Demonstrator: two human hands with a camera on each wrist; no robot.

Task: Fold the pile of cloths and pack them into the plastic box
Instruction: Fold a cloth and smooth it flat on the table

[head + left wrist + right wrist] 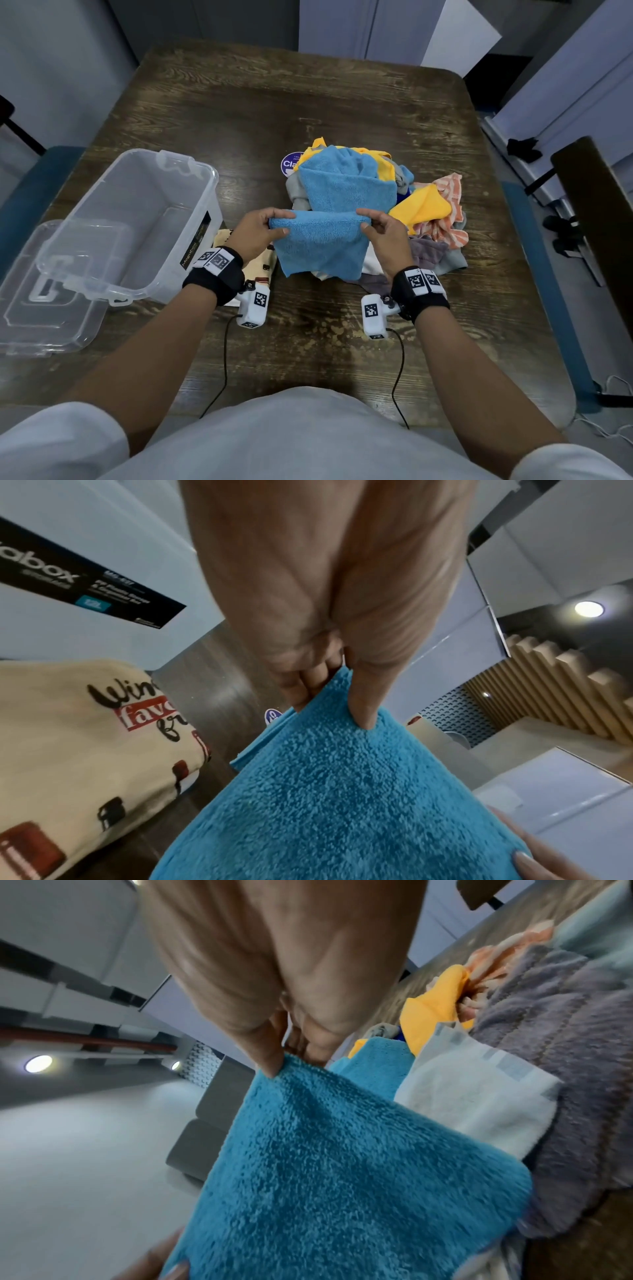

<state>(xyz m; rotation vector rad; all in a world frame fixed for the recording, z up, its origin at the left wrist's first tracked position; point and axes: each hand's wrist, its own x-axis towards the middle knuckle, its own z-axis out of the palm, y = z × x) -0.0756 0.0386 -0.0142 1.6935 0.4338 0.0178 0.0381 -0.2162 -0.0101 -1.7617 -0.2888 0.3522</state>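
Held blue cloth (pixel 322 243) hangs before pile (pixel 349 185) — printed cloth (pixel 266 265) beside plastic box (pixel 202 192).

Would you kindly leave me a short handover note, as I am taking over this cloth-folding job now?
Left hand pinches one top corner of the blue cloth, right hand the other, holding it up in front of the pile.
Plastic box stands open on the left, no cloth visible inside; its lid beside it. A cream printed cloth lies by the box.
Done: nothing packed. Left: fold the blue cloth, then the rest, pack all.
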